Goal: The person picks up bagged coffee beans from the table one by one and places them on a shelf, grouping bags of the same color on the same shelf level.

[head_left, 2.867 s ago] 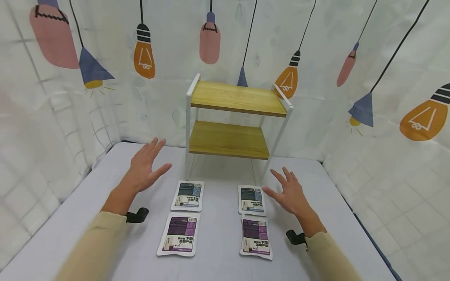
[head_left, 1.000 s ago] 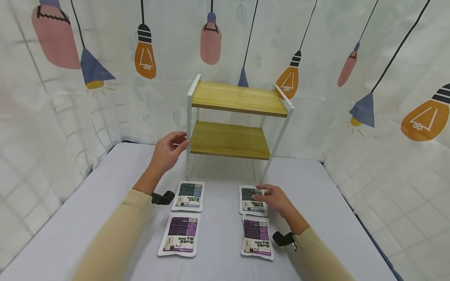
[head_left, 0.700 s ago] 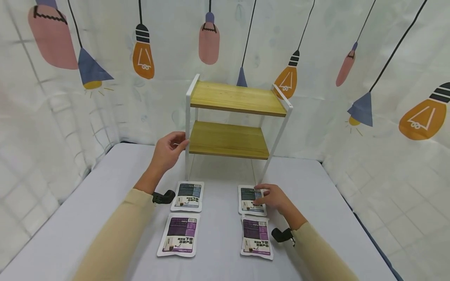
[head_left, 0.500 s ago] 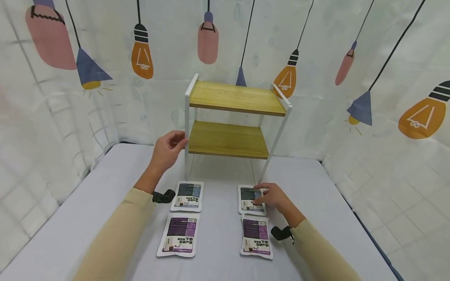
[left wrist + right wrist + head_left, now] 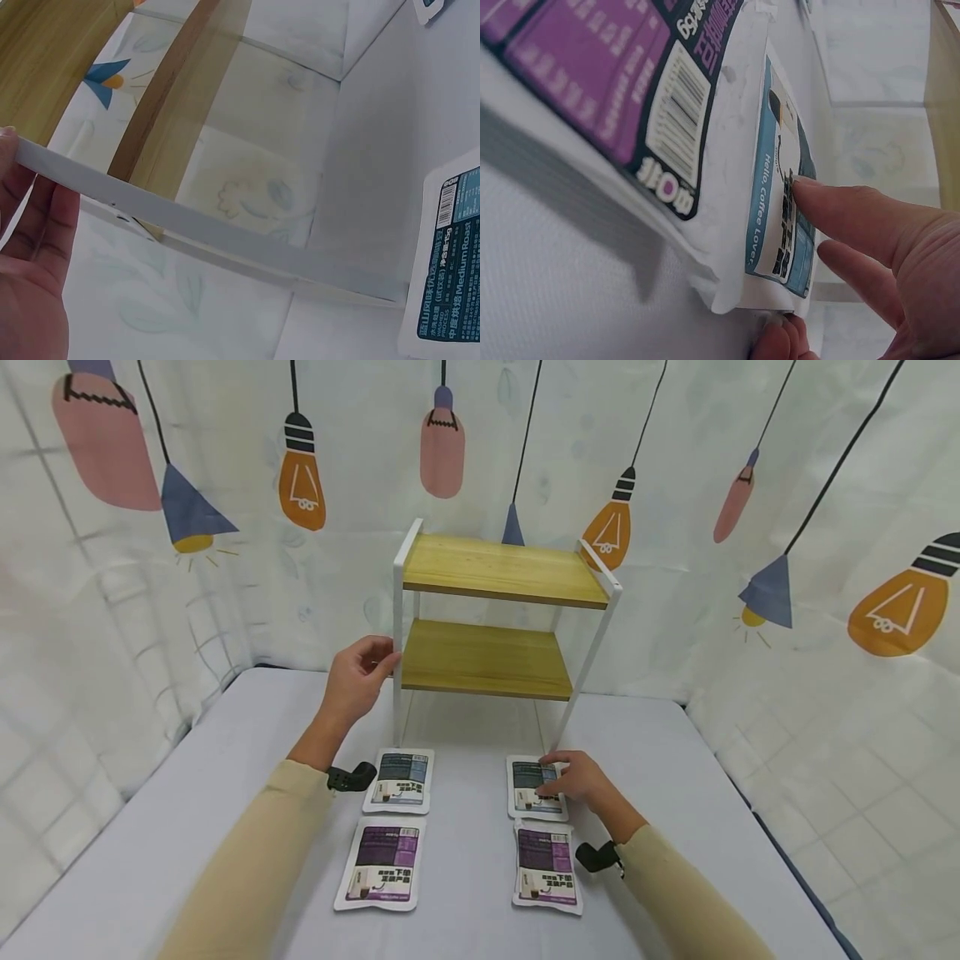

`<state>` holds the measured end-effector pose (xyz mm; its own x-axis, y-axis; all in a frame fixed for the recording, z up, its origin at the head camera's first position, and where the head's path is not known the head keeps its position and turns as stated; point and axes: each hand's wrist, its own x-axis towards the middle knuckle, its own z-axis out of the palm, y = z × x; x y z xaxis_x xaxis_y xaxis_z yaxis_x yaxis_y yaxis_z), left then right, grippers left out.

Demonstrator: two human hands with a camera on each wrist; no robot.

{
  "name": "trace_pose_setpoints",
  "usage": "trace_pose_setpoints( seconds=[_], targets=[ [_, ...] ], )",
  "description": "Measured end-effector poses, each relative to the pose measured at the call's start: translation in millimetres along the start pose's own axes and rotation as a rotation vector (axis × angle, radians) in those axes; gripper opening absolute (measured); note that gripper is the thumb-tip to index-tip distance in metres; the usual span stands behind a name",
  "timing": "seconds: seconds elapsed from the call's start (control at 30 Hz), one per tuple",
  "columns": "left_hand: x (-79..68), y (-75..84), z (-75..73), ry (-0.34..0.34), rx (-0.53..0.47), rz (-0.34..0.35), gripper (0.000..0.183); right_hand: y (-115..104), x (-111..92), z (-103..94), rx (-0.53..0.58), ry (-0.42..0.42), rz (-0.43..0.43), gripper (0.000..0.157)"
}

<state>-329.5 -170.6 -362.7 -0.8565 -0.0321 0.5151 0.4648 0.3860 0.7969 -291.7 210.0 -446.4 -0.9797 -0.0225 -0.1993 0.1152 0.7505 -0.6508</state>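
Note:
My left hand [image 5: 354,681] grips the left front post of a white-framed rack with two wooden shelves [image 5: 487,660]. In the left wrist view the thumb lies on the white post [image 5: 195,217] and the fingers [image 5: 52,232] reach behind it. My right hand [image 5: 588,783] pinches the right edge of a teal-labelled coffee packet [image 5: 525,797] that lies flat. In the right wrist view the thumb presses its printed face [image 5: 769,217], with other fingertips at its lower edge. A purple-labelled coffee packet [image 5: 546,870] lies just in front of it.
To the left lie another teal-labelled packet [image 5: 401,782] and a purple-labelled one [image 5: 381,865], in a column. The rack's shelves are bare. A white-clothed table [image 5: 465,877] carries everything, with lamp-printed curtains [image 5: 345,568] hanging at the back and sides.
Since the oldest frame, my left hand has moved right and taken hold of the rack's post. My right hand has moved left onto the teal-labelled packet. Over the last second both stay nearly still.

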Motion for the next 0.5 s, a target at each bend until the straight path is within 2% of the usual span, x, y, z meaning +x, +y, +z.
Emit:
trace_pose_setpoints(
  seconds=[0.2, 0.5],
  targets=[
    [1.4, 0.2, 0.7, 0.009, -0.023, 0.007, 0.033, -1.4, -2.5, 1.6, 0.016, 0.006, -0.007, 0.053],
    [3.0, 2.6, 0.4, 0.012, -0.040, 0.008, 0.034, -2.9, -5.0, -1.0, -0.017, 0.023, 0.002, 0.053]
  ],
)
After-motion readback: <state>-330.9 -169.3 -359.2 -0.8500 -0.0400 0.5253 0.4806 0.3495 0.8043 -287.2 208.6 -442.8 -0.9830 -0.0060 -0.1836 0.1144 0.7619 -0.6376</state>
